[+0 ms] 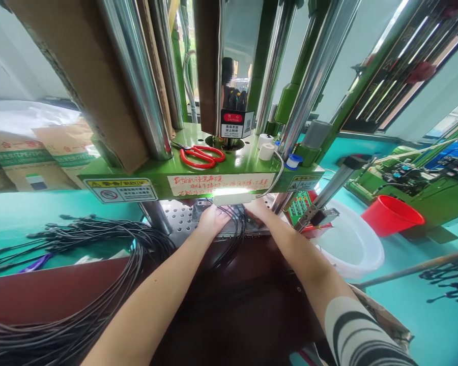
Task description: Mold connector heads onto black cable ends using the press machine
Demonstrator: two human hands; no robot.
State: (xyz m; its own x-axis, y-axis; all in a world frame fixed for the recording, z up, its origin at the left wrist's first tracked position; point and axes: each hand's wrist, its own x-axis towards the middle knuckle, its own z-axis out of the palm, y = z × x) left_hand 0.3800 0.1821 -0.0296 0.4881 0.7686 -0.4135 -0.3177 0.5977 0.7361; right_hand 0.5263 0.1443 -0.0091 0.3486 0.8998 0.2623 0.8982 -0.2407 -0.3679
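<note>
1. Teal floor spreads around a glossy green metal machine.
2. Slim, curved black cables hang between left hand and right hand, over the edge of a perforated metal plate.
3. Both hands are partly hidden; whether they pinch or spread, I cannot tell.

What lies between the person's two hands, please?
In the head view, several black cables hang between the left hand and the right hand.
</note>
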